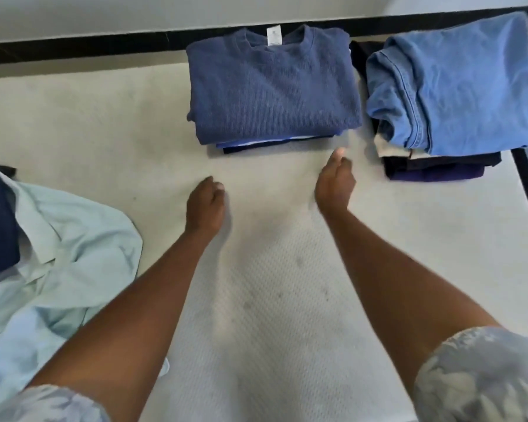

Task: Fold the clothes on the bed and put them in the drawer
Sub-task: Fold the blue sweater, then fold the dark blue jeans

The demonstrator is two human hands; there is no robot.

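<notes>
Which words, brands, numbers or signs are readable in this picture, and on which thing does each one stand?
No text here can be read.
white neck tag, inside the collar of the folded dark blue sweater: it carries a small grey mark, too small and blurred to read.
Nothing else in view shows any lettering.

Arms outstretched; left grip (205,205) and right grip (334,184) loosely curled, empty.

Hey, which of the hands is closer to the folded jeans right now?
Right. The right hand is left of and in front of the jeans, by the front right corner of the sweater. The left hand is farther left, in front of the sweater.
</notes>
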